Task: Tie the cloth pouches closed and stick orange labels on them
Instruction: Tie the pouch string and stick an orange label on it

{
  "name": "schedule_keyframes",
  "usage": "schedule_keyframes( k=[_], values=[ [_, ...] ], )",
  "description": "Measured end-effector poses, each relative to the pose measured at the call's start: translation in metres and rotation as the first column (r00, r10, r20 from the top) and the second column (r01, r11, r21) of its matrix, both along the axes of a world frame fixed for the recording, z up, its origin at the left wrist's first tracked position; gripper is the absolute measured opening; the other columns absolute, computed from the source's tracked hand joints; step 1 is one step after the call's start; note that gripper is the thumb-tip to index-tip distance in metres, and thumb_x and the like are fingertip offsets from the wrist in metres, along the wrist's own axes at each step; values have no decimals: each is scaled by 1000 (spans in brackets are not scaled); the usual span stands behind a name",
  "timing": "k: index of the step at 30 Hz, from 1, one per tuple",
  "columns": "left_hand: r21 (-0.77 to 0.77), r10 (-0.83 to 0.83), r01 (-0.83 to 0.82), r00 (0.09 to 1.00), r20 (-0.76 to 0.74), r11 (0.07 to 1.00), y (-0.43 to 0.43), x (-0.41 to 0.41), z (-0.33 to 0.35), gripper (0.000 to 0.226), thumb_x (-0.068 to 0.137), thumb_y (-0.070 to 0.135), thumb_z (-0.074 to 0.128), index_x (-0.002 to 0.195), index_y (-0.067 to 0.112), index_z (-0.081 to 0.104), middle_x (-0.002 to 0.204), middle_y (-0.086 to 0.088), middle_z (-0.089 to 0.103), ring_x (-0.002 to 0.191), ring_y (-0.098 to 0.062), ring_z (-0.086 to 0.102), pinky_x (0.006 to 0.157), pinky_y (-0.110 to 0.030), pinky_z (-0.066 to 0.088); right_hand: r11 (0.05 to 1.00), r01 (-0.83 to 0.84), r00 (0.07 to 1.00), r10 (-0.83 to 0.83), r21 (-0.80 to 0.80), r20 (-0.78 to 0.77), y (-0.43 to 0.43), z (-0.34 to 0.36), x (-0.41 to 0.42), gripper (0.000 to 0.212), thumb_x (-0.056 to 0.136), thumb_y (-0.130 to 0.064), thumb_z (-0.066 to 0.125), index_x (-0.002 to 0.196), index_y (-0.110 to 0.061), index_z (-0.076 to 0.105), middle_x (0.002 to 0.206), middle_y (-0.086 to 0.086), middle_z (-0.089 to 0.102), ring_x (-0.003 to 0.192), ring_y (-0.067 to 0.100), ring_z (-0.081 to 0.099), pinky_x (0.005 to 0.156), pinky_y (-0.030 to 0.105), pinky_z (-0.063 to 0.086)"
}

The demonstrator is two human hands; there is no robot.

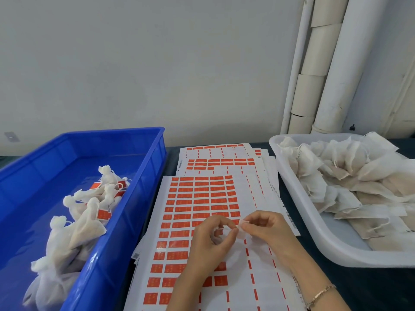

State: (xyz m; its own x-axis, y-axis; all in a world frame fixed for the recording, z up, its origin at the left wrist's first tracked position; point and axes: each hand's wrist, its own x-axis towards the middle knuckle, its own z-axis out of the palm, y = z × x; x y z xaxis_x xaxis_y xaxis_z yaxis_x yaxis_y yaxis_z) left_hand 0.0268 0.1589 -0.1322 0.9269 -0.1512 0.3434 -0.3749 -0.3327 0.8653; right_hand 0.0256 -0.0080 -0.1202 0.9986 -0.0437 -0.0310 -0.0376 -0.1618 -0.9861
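Over the sheets of orange labels my left hand and my right hand meet, both pinching a small white cloth pouch by its top. Most of that pouch is hidden by my fingers. A blue bin on the left holds several tied white pouches, some with orange labels stuck on. A white tray on the right is piled with several loose cloth pouches.
More label sheets fan out behind the top one on the dark table. White pipes run up the wall at the back right. A bracelet circles my right wrist.
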Motion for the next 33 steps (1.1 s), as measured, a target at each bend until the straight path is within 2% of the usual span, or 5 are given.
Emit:
schedule_keyframes(
  k=[9,14,22,25,33],
  values=[
    [11,7,-6,999,-35,1000,0,1,0,16,84,26,71,82,40,65,88,19,66,90,-2,61,71,-15,54,999,-35,999,36,14,-28,-2,1,-1,4,80,-20,75,84,-21,74,87,-9,74,87,8,69,77,23,54],
    [17,24,-23,997,-72,1000,-1,0,0,17,84,24,70,80,39,64,84,20,66,89,3,59,67,-11,51,998,-53,998,53,41,-16,-1,4,-4,9,78,-23,78,86,-26,75,90,-12,74,90,5,68,73,18,54],
    [-34,95,-99,991,-90,995,-1,1,1,12,86,23,68,81,34,67,83,18,67,87,5,59,67,-7,48,951,0,999,10,309,-31,-2,10,0,34,73,-58,67,102,-40,69,100,-7,73,89,12,69,79,26,53],
    [-59,122,-128,989,-84,990,-1,2,1,13,87,22,67,80,33,66,82,20,67,88,6,59,66,-5,46,993,22,997,-30,114,68,-3,9,0,52,63,-67,71,105,-37,64,99,-18,71,90,2,67,69,15,50],
    [-96,96,-102,993,-62,990,0,3,-3,11,86,19,68,80,28,68,78,19,67,84,-1,62,65,-11,49,1000,17,993,-14,-18,117,5,-3,1,18,77,-20,78,91,-30,70,85,-22,72,85,-1,68,66,9,51]
  ],
)
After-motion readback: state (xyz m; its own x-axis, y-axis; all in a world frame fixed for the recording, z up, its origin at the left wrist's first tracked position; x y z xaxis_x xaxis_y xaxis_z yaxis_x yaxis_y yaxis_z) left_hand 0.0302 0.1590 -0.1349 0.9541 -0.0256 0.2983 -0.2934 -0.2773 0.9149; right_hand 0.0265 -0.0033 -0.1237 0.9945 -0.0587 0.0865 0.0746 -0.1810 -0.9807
